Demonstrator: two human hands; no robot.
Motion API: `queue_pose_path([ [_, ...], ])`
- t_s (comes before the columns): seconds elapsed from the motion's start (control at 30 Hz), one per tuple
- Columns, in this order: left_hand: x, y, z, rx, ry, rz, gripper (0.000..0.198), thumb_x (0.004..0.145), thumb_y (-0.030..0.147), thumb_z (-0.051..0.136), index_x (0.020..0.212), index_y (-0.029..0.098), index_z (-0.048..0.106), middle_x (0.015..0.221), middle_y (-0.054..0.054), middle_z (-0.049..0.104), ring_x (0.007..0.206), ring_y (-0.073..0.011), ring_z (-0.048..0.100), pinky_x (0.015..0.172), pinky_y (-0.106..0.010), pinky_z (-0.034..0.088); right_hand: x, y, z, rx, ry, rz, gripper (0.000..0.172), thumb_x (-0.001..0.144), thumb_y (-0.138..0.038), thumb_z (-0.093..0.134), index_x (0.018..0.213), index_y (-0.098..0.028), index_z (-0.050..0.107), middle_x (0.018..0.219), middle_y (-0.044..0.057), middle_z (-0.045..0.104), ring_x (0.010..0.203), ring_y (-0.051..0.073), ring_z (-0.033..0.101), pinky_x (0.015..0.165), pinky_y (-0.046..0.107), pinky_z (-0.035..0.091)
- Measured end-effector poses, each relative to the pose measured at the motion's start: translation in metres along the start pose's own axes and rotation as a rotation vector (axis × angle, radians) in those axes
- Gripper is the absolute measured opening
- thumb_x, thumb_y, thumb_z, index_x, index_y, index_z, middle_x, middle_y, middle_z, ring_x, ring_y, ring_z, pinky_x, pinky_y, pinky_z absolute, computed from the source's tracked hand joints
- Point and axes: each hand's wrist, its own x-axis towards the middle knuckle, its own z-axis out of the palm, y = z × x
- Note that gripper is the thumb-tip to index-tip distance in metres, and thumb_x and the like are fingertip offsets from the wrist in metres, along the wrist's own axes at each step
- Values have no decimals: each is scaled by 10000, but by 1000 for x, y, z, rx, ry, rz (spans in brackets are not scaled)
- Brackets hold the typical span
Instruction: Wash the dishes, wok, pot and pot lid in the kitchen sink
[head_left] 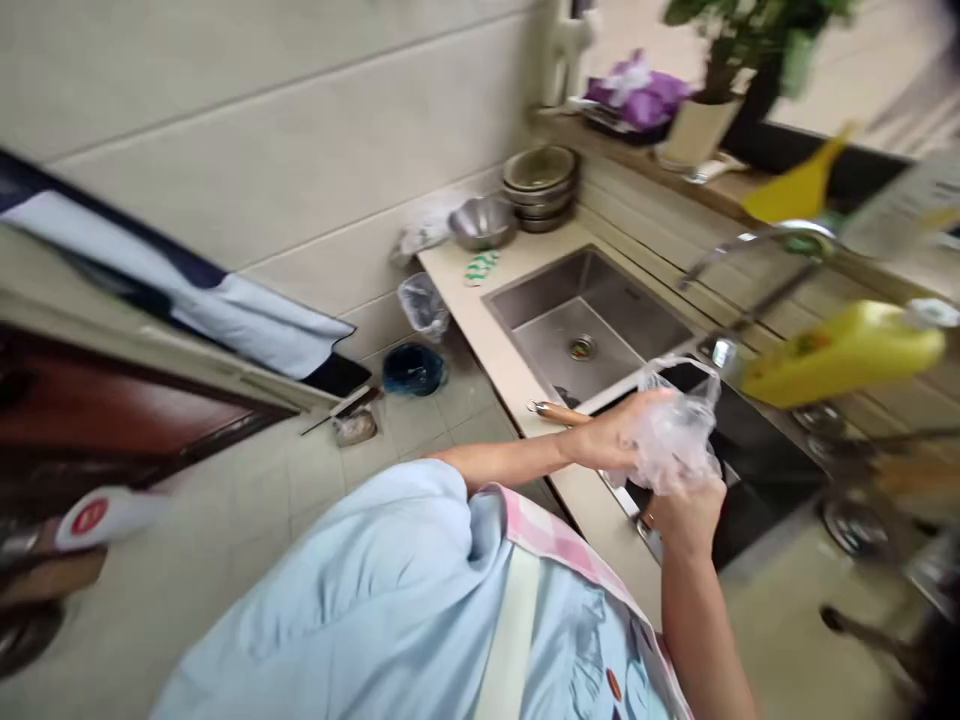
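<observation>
A crumpled clear plastic bag (pixel 671 432) is held between both my hands over the near edge of the counter (pixel 487 330). My left hand (pixel 609 436) grips it from the left side, fingers closed on the plastic. My right hand (pixel 686 512) holds it from below, fingers wrapped up into the bag. What the bag contains is hidden. Just behind my left hand a wooden handle (pixel 559 411) lies on the counter edge. The steel sink (pixel 592 320) sits beyond my hands, with a dark basin (pixel 750 450) to its right.
A curved tap (pixel 757 245) arches over the sink. A yellow bottle (pixel 840 350) stands at right. Steel bowls (pixel 536 185) are stacked at the counter's far corner. A potted plant (pixel 712 100) sits on the sill. On the floor lie a blue bowl (pixel 412 368) and a clear bag (pixel 424 305).
</observation>
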Motion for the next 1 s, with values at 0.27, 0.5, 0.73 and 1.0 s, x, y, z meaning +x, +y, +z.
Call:
queue_pose_path([
  [0.27,-91,-29,-165,249,379,-31,464,828,236,707,1282,151,662,1340,-154,639,1283,-295,592,1142,-382,442,15,-50,209,182,-431,45,320,748,-400,717,1016,-226,710,1061,90,747,988,285,710,821,420,595],
  [0.5,-180,-49,-299,298,710,-66,302,892,162,605,1174,163,710,1235,-138,704,1182,-280,654,1067,-416,502,5,-71,383,425,-681,293,377,648,-348,842,991,-221,750,1110,74,753,1030,264,701,915,412,576],
  [0.73,-225,-53,-370,227,1022,-146,229,872,137,579,959,179,786,1056,-99,779,994,-231,728,900,-331,572,4,-70,467,363,-815,479,355,632,-472,862,856,-215,762,931,49,771,922,246,699,876,389,562],
  [1.0,-253,-74,-439,129,1415,-302,232,632,95,692,830,169,787,892,-62,786,864,-233,732,809,-327,594,48,-64,539,283,-915,550,420,604,-486,855,854,-192,688,865,15,726,756,143,670,681,247,543],
])
